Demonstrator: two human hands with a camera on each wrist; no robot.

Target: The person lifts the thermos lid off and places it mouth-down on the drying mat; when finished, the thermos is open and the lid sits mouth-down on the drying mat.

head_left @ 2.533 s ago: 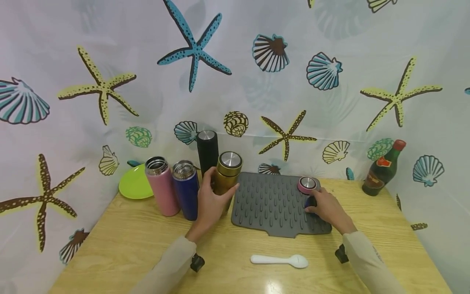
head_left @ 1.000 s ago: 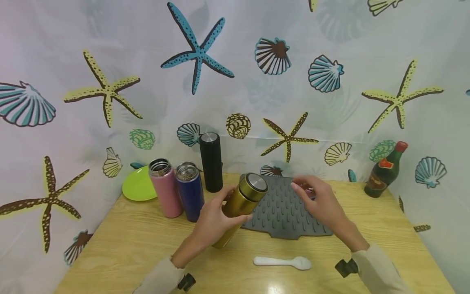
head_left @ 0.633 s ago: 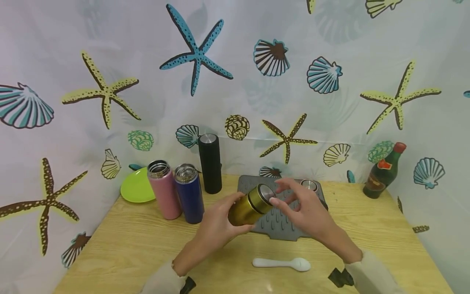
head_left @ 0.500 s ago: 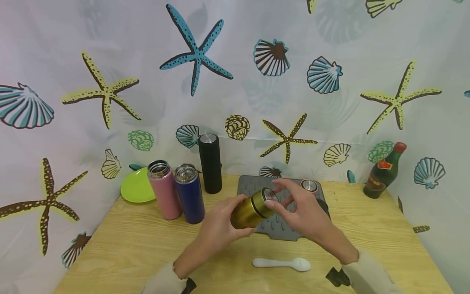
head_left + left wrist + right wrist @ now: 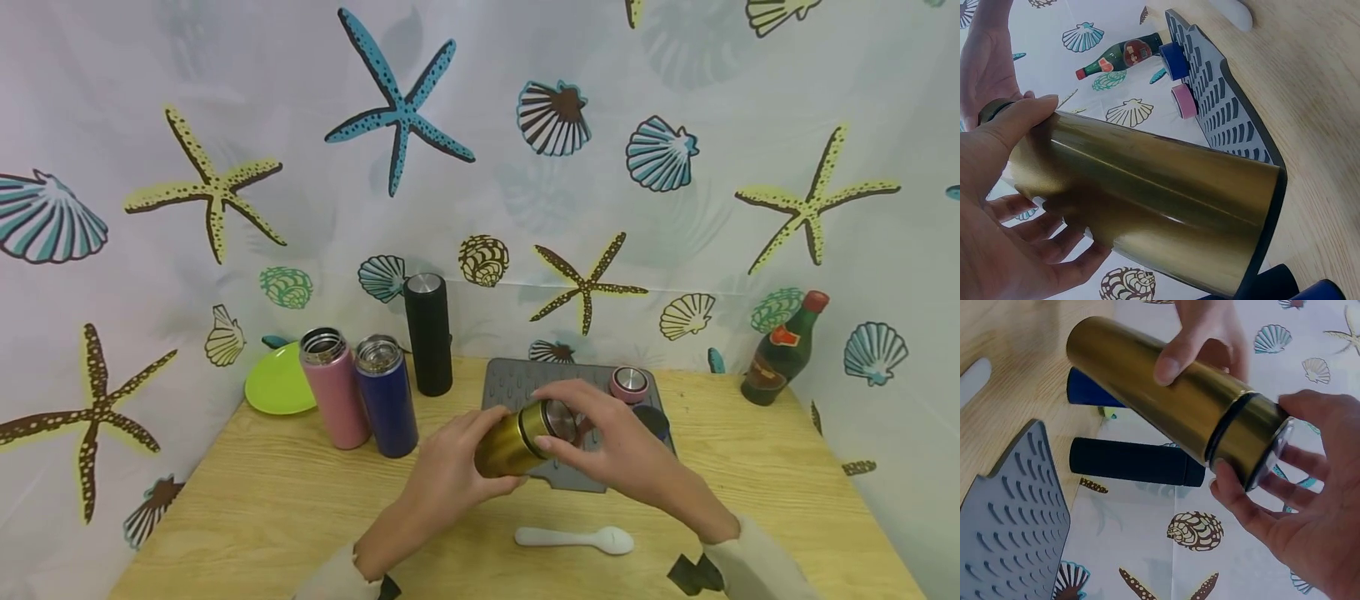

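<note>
My left hand (image 5: 446,475) grips a gold thermos bottle (image 5: 501,448) round its body and holds it tilted above the table. At its upper end, my right hand (image 5: 630,454) has thumb and fingers on the gold lid (image 5: 1250,440), which has a silvery top and sits on the bottle. To the left stand a pink thermos (image 5: 341,400) and a blue thermos (image 5: 386,400), both lidless and upright. A black thermos (image 5: 429,342), lid on, stands behind them. On the grey ridged mat (image 5: 521,379) lie a pink lid (image 5: 628,383) and a blue lid (image 5: 651,421), the latter partly hidden.
A lime-green plate (image 5: 276,382) lies at the back left. Near the front of the table is a white spoon (image 5: 573,538). A green glass bottle (image 5: 782,354) with a red cap stands at the back right, near the patterned curtain (image 5: 480,167).
My left hand has lifted the gold thermos, brought it right and tilted it. My right hand has left the lids on the mat and taken hold of the thermos lid.
</note>
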